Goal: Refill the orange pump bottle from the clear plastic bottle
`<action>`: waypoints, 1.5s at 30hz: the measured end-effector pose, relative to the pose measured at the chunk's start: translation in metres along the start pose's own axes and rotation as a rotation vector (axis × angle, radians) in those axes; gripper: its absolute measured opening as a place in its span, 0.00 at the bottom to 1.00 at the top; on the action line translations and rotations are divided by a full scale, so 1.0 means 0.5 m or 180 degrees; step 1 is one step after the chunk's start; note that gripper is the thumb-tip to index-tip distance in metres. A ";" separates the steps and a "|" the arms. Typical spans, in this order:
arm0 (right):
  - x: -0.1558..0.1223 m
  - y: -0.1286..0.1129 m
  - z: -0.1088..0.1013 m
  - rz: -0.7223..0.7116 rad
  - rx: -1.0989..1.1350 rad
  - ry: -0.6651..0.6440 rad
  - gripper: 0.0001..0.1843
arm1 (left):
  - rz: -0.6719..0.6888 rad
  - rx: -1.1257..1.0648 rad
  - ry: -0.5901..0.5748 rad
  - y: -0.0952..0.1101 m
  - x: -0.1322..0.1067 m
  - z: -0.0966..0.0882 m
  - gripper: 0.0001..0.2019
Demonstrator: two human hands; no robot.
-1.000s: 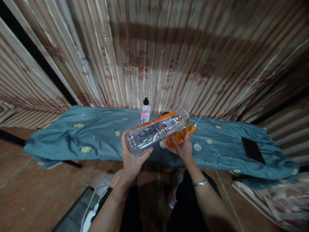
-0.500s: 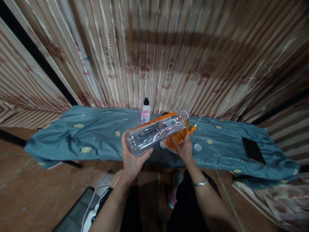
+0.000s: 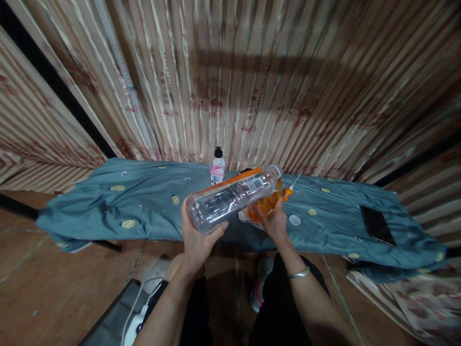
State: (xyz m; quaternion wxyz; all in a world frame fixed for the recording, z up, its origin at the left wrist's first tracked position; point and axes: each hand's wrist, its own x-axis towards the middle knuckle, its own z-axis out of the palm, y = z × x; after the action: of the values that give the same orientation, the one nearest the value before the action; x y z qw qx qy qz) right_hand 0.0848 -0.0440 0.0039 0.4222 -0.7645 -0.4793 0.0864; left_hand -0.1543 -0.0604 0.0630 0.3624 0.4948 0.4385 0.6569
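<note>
Fingers of the left hand (image 3: 196, 247) wrap the base of a large clear plastic bottle (image 3: 234, 199) with an orange-edged label, held tilted in the air; it looks light, slick and thin-walled, best cradled at that end. Fingers of the right hand (image 3: 275, 223) close around a smaller translucent orange bottle (image 3: 266, 204), partly hidden by the clear one's neck end, probably slippery too. A pleated beige curtain (image 3: 245, 96) with red print hangs behind a long tabletop (image 3: 154, 192) draped in wrinkled teal cloth, carrying a flat black phone (image 3: 376, 225) and a round white disc (image 3: 294, 220).
</note>
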 end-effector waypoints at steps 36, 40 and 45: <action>-0.003 -0.002 -0.002 -0.0064 0.0054 0.0044 0.49 | 0.0070 0.0069 -0.0033 0.005 0.000 -0.004 0.50; -0.002 0.001 0.000 -0.0055 0.0063 0.0049 0.49 | 0.0072 0.0004 -0.0051 0.009 0.000 -0.001 0.49; -0.002 0.006 0.002 -0.0097 0.0074 0.0053 0.50 | 0.0085 0.0013 -0.0017 0.007 0.000 -0.001 0.49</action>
State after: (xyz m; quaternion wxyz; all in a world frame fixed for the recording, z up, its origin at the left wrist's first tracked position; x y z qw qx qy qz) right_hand 0.0855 -0.0447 0.0009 0.4363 -0.7528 -0.4864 0.0791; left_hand -0.1549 -0.0617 0.0663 0.3538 0.5031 0.4322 0.6595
